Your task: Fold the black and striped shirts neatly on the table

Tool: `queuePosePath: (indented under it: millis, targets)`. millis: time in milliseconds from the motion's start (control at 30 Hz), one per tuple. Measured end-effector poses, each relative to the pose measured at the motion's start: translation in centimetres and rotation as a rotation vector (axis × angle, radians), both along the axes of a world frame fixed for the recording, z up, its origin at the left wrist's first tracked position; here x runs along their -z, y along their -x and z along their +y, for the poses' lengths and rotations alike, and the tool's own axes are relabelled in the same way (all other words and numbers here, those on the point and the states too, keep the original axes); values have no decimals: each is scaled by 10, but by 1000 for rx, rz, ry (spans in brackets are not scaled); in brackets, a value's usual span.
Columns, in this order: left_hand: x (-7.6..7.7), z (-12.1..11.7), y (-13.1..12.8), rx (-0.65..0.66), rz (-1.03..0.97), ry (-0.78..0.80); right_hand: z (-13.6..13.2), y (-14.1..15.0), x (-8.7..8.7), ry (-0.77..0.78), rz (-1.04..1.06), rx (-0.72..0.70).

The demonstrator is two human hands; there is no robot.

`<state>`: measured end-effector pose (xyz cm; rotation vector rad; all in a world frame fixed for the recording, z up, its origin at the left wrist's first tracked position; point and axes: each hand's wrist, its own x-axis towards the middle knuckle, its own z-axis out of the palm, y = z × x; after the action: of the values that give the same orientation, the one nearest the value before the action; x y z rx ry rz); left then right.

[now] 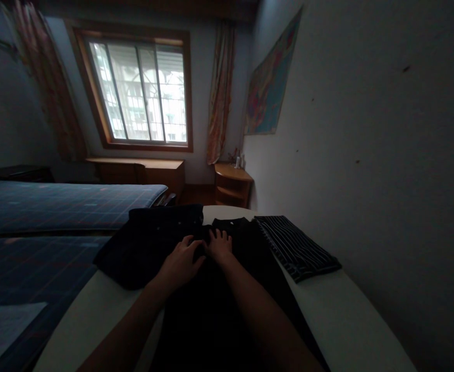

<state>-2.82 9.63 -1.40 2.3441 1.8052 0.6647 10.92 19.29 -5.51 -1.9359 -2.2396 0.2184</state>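
Note:
A black garment (211, 315) with a neckline and a small pale label at its far end lies spread over a round white table (350, 305). My left hand (182, 261) rests on its left upper part, fingers curved and thumb apart. Close beside it, my right hand (219, 245) lies on the cloth below the neckline with fingers spread. Neither hand visibly grips the cloth. To the left is a dark navy folded garment (145, 248) with small buttons or studs. A folded black-and-white striped garment (296, 245) lies to the right. Dim light hides the folds.
A bed with a blue checked cover (67, 204) stands left of the table. Beyond are a wooden desk (165, 164) under the window (141, 93) and a corner shelf (232, 173) with small items. A white wall (385, 181) with a map (271, 82) runs along the right.

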Motion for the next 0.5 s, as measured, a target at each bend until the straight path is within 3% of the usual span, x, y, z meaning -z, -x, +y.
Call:
queuePosePath:
  millis: [233,500]
  targets:
    - [1,-4,-1,5,90,51,4,-1,-17,9,258,6]
    - [-3,7,6,74,-177,121,2,-12,-34,194,512,-157]
